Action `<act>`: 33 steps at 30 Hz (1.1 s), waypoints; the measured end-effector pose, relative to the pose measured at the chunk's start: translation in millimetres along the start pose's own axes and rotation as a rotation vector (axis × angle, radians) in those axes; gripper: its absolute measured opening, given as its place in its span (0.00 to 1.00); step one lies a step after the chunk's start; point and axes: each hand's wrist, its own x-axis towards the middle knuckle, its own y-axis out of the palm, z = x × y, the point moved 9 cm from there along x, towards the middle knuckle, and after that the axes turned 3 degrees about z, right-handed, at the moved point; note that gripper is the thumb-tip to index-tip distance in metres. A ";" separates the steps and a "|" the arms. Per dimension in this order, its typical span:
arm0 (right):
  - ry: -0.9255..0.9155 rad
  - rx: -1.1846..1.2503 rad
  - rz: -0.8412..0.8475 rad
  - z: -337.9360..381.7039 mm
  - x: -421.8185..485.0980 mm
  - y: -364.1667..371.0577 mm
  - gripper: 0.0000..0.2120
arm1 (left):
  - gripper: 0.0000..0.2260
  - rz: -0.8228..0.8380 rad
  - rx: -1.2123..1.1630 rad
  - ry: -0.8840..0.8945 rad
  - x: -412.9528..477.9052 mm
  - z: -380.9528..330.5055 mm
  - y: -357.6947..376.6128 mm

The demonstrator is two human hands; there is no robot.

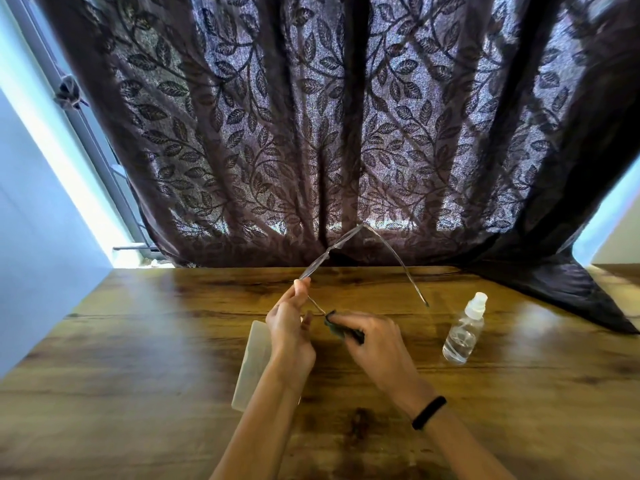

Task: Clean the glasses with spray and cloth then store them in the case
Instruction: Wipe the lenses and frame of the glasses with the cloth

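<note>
Fingers of our left hand pinch the glasses, our right hand grips the cloth, wiping a temple; folding them likely follows.

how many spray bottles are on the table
1. The spray bottle stands on the table, to the right of the right hand that holds the cloth, with nothing touching it. The forearms hide some of the table, so another could be hidden.

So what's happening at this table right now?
A person is cleaning glasses. The left hand pinches one end of the frame, lifted above the wooden table; the right hand holds a dark cloth at one temple arm. The spray bottle stands to the right, the case lies beside the left forearm.
</note>
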 end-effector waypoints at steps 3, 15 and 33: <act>-0.056 0.046 0.050 8.6 6.1 6.2 0.26 | 0.06 0.003 -0.012 -0.009 -2.3 3.9 3.3; -0.109 -0.059 0.215 2.7 2.0 17.2 0.22 | 0.07 0.014 0.028 -0.022 -2.2 7.6 0.9; 0.097 0.073 0.229 -41.9 -35.3 3.1 0.16 | 0.05 -0.092 -0.002 0.074 9.5 -6.4 -19.2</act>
